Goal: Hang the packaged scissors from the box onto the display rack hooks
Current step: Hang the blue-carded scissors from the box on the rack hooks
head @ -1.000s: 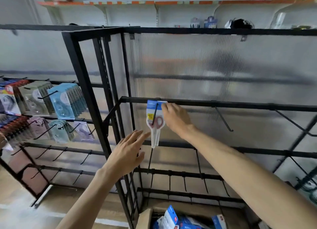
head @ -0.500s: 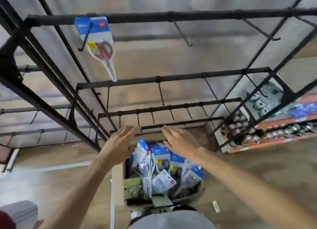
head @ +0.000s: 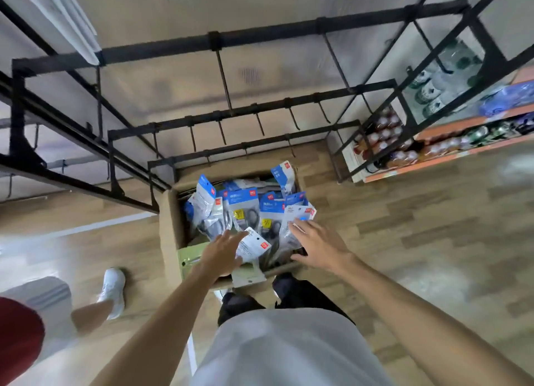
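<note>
While blur softens the edges: some detail is unclear
Left hand [head: 222, 251]: fingers spread, reaching over the box, holding nothing
Right hand [head: 319, 242]: fingers straight, fingertips seemingly touching a packet
Blue-and-white packaged scissors [head: 245, 212]: heaped in the brown cardboard box [head: 170, 235]
Black metal display rack [head: 231, 39]: cut off above
Floor: wood-pattern planks [head: 419, 241]
</note>
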